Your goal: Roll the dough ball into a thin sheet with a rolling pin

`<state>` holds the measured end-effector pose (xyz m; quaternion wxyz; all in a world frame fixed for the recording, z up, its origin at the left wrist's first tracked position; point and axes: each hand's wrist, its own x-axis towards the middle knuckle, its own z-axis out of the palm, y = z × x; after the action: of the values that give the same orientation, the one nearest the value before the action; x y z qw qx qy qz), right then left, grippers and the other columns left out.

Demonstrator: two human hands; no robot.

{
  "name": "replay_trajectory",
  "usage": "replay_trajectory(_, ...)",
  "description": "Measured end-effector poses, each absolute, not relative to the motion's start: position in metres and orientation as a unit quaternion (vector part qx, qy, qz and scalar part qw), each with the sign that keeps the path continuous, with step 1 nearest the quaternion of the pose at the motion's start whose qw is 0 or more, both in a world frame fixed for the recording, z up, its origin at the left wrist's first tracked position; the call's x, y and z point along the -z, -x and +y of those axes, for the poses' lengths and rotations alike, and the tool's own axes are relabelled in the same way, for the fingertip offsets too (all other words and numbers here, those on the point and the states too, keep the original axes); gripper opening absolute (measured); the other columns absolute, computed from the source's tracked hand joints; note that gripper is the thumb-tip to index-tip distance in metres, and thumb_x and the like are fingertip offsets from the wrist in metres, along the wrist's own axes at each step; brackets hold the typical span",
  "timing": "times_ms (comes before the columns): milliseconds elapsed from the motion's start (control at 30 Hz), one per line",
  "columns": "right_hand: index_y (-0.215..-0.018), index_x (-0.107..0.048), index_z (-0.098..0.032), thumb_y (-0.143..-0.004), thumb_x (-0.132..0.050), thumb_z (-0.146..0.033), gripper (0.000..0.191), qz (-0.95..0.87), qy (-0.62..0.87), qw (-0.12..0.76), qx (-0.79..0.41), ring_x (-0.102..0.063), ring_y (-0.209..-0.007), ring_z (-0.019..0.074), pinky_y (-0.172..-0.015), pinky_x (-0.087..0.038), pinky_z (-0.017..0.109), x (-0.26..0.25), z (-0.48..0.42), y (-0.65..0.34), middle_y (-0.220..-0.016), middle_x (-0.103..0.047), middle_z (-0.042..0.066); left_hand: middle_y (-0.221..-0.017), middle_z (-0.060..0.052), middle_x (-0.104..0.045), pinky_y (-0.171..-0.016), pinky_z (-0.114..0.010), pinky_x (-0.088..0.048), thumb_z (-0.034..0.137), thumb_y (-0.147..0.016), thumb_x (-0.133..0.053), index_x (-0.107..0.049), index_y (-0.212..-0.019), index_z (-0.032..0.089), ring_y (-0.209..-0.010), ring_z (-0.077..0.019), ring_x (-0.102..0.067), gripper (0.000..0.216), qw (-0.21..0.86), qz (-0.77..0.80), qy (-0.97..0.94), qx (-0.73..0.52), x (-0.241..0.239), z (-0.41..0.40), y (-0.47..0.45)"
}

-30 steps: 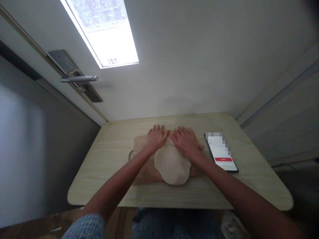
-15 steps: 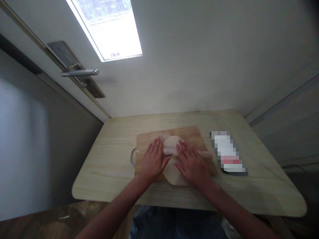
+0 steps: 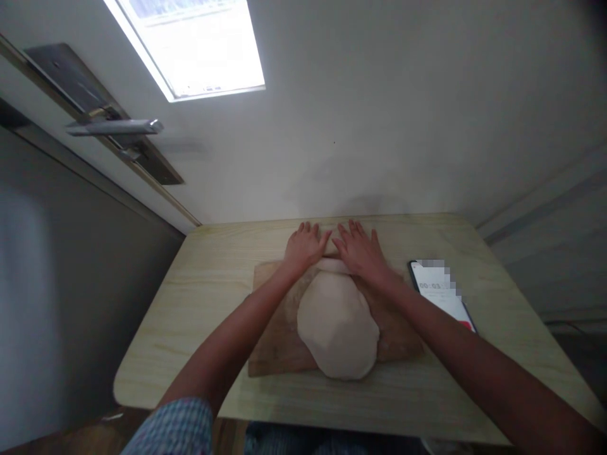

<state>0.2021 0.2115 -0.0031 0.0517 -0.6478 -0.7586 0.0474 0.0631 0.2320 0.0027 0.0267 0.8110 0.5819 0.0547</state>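
Pale table [image 3: 213,284] with wooden board [image 3: 279,341]: dough sheet [image 3: 339,325] mid-board, rolling pin [image 3: 334,264] at the board's far edge. Left hand [image 3: 306,248] and right hand [image 3: 360,253] lie flat on the pin, fingers extended; equal pressure should keep thickness even.

Pale dough [image 3: 337,325] lay flat in a rough oval on the wooden board [image 3: 277,341], rolling pin [image 3: 334,265] lay crosswise at its far end

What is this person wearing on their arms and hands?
A blue-and-white checked sleeve covers the left upper arm at the frame's bottom edge; otherwise both arms are bare. The left hand and right hand show no gloves, rings or watch.
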Motion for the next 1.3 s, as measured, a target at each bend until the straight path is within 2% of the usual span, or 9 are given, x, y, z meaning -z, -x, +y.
replay_trajectory(367,-0.109,-0.056,-0.013,-0.087,-0.023,-0.042,0.05,-0.761,0.639,0.11,0.022,-0.023,-0.125,0.0267,-0.098,-0.018,0.045,-0.002,0.151,-0.184,-0.133,-0.037,0.012,-0.1,-0.009,-0.06,-0.091,-0.039,-0.033,0.043,-0.088,-0.013,-0.059,-0.093,0.016,-0.103,-0.0208,-0.049,0.053,0.0,0.605,-0.794,-0.066,-0.007,0.175,-0.054)
replay_trajectory(467,-0.115,-0.051,-0.013,-0.087,-0.024,-0.039,0.047,-0.773,0.624,0.113,0.023,-0.028,-0.123,0.0254,-0.097,-0.022,0.044,-0.003,0.122,-0.179,-0.132,-0.038,0.012,-0.112,-0.007,-0.056,-0.096,-0.042,-0.026,0.039,-0.089,-0.017,-0.055,-0.103,0.018,-0.114,-0.0226,-0.041,0.045,-0.035,0.598,-0.796,-0.088,-0.005,0.146,-0.047)
replay_trajectory(567,-0.124,-0.041,-0.011,-0.087,-0.025,-0.036,0.048,-0.801,0.589,0.109,0.008,-0.028,-0.123,0.0236,-0.097,-0.025,0.041,-0.007,0.098,-0.181,-0.132,-0.036,0.013,-0.13,-0.007,-0.042,-0.1,-0.041,-0.022,0.037,-0.089,-0.021,-0.043,-0.12,0.017,-0.123,-0.0214,-0.03,0.043,-0.048,0.582,-0.805,-0.1,-0.005,0.12,-0.035)
replay_trajectory(667,-0.124,-0.041,-0.012,-0.088,-0.023,-0.035,0.047,-0.829,0.551,0.094,-0.024,-0.032,-0.121,0.0213,-0.095,-0.03,0.036,-0.016,0.087,-0.19,-0.132,-0.037,0.013,-0.134,-0.009,-0.036,-0.101,-0.039,-0.024,0.038,-0.089,-0.02,-0.035,-0.126,0.013,-0.124,-0.0194,-0.028,0.047,-0.031,0.554,-0.827,-0.092,-0.009,0.102,-0.024)
replay_trajectory(833,-0.126,-0.038,-0.008,-0.087,-0.025,-0.034,0.049,-0.822,0.563,0.071,-0.051,-0.035,-0.12,0.0207,-0.094,-0.033,0.034,-0.022,0.094,-0.207,-0.131,-0.039,0.013,-0.111,-0.01,-0.058,-0.091,-0.032,-0.039,0.034,-0.089,-0.021,-0.056,-0.104,0.013,-0.105,-0.0181,-0.051,0.043,0.01,0.527,-0.846,-0.086,-0.019,0.089,-0.016)
replay_trajectory(967,-0.125,-0.039,-0.009,-0.086,-0.024,-0.033,0.049,-0.823,0.565,0.049,-0.043,-0.034,-0.12,0.0217,-0.098,-0.027,0.038,-0.01,0.102,-0.215,-0.129,-0.041,0.012,-0.114,-0.008,-0.056,-0.089,-0.031,-0.041,0.027,-0.087,-0.029,-0.06,-0.091,0.016,-0.103,-0.0177,-0.053,0.034,0.034,0.5,-0.861,-0.091,-0.022,0.095,-0.014)
replay_trajectory(1133,-0.127,-0.037,-0.013,-0.085,-0.022,-0.032,0.048,-0.827,0.562,0.018,-0.019,-0.027,-0.124,0.0237,-0.1,-0.019,0.046,-0.002,0.119,-0.217,-0.133,-0.037,0.012,-0.134,-0.014,-0.033,-0.099,-0.034,-0.029,0.026,-0.082,-0.037,-0.038,-0.122,0.007,-0.124,-0.021,-0.028,0.044,0.052,0.509,-0.855,-0.088,-0.013,0.127,-0.014)
replay_trajectory(1200,-0.128,-0.035,-0.015,-0.085,-0.023,-0.032,0.048,-0.835,0.549,0.016,-0.005,-0.022,-0.126,0.024,-0.101,-0.013,0.049,-0.001,0.129,-0.217,-0.135,-0.032,0.01,-0.134,-0.016,-0.032,-0.101,-0.039,-0.025,0.029,-0.083,-0.035,-0.028,-0.128,0.005,-0.126,-0.0236,-0.023,0.051,0.05,0.547,-0.834,-0.06,-0.008,0.139,-0.017)
replay_trajectory(1300,-0.129,-0.034,-0.015,-0.084,-0.023,-0.031,0.049,-0.838,0.546,0.017,-0.001,-0.023,-0.126,0.0231,-0.1,-0.015,0.048,-0.001,0.138,-0.216,-0.136,-0.032,0.01,-0.133,-0.015,-0.034,-0.099,-0.042,-0.025,0.033,-0.086,-0.029,-0.028,-0.129,0.01,-0.126,-0.0261,-0.023,0.049,0.035,0.574,-0.817,-0.035,-0.005,0.145,-0.022)
